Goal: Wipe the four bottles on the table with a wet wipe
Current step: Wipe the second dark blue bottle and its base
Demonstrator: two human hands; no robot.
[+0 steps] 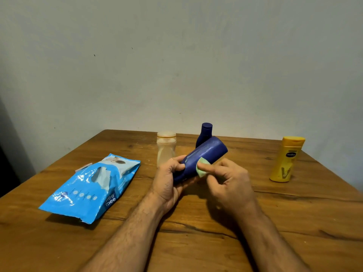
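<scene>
Left hand (169,179) grips big blue bottle (204,156) tilted above worktop (196,242), its lower end hidden in palm. Right hand (229,181) presses green wipe (202,169) on it, fingers curled. Small blue bottle (205,134) partly hidden behind. Wipe pack (92,187) flap open, tissue showing.

Your left hand (169,179) and right hand (229,179) hold the tilted bottle (204,156) above the middle of the bench (294,222), the wipe (201,169) pressed against its side. Just behind it stands the capped bottle (204,134), with the wide-lidded bottle (166,148) to its left. The wipes pack (92,187) lies at your left, and the fourth bottle (285,160) stands well apart at the right.
</scene>
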